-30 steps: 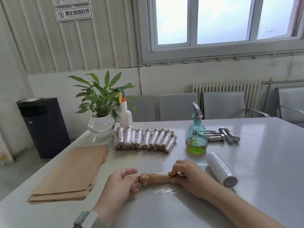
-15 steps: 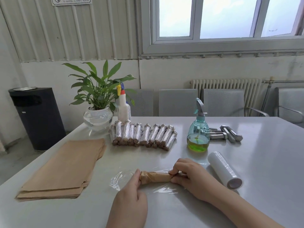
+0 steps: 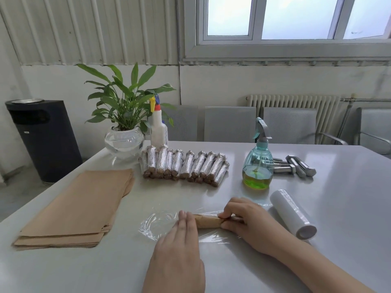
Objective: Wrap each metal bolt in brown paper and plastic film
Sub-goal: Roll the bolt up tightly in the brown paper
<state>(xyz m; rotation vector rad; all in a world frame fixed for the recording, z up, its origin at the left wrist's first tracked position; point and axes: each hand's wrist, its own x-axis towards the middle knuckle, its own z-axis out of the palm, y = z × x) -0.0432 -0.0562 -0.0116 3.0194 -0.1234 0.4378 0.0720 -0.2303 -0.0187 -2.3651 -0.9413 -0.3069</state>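
Now paper-wrapped bolt (image 3: 208, 221) between flat left hand (image 3: 179, 248) and gripping right hand (image 3: 249, 225).

The left hand (image 3: 179, 240), which had gripped the left end of the paper-wrapped bolt (image 3: 208, 221), flattened with straight fingers over that end, while the plastic film (image 3: 154, 224) spread out leftward on the table.

daylight from window (image 3: 296, 17) | table (image 3: 338, 208) glare | edges bowed
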